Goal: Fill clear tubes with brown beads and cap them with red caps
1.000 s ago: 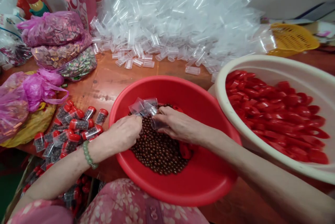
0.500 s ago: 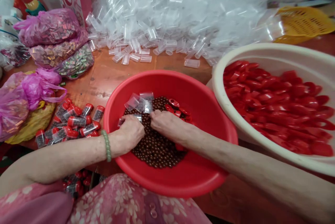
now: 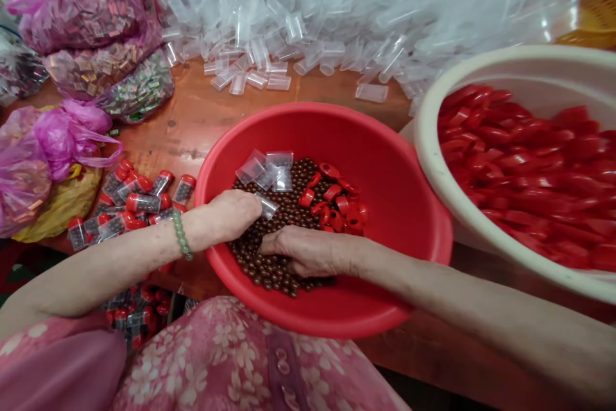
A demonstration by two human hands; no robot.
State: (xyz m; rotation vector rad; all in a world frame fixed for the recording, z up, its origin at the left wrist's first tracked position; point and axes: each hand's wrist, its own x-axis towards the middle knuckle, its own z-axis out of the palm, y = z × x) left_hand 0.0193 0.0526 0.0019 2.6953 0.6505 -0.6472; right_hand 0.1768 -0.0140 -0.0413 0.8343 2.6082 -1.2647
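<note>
My left hand, with a green bead bracelet at the wrist, is closed on a clear plastic tube over the left side of the red basin. Below and to the right of it, my right hand digs into small round brown balls; its fingers are curled and their tips partly hidden among the balls. More clear tubes lie on the balls at the back left of the basin. Glossy red caps lie at the basin's right.
Behind the basin, clear tubes are heaped high. A white tub of red parts stands right. Filled red-capped tubes lie left, beside pink bags of small pieces. A yellow basket is at back right.
My right hand has moved from the clear tubes down toward me into the brown balls. My left hand has shifted slightly up, a tube now showing at its fingers. The view has shifted.
</note>
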